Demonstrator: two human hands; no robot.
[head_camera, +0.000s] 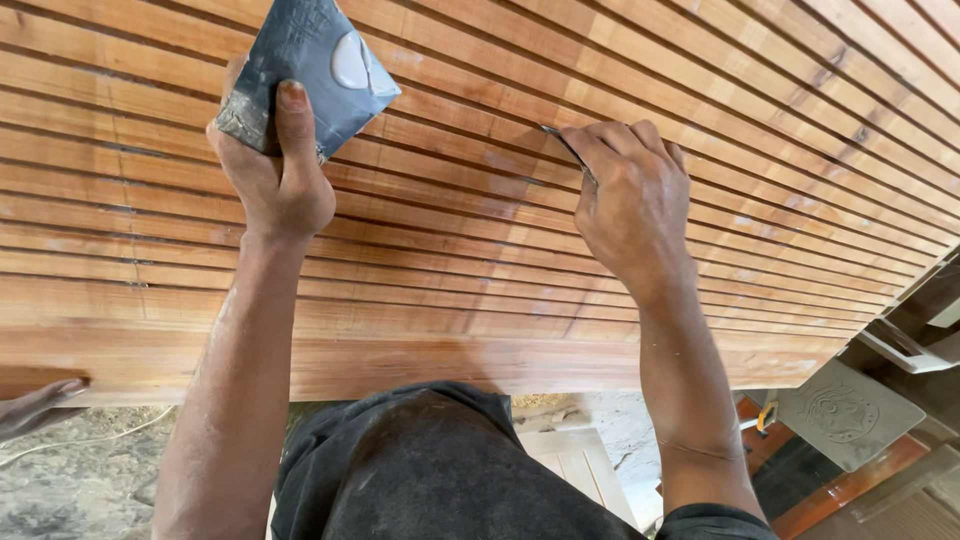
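Two hands, grey smeared putty board (310, 65), slatted panel (480, 250)

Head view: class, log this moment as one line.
left hand: holds grey flat board with pale filler | right hand: presses thin metal blade into groove | surface: reddish slatted wooden panel

Slatted wooden panel (480, 260): broad open face, bare between and around both hands. Left hand (275, 165) with grey card (305, 65) blocks the upper left; right hand (630, 205) with thin blade (562, 140) blocks the centre right. Another person's hand (35, 405) sits at the lower-left edge.
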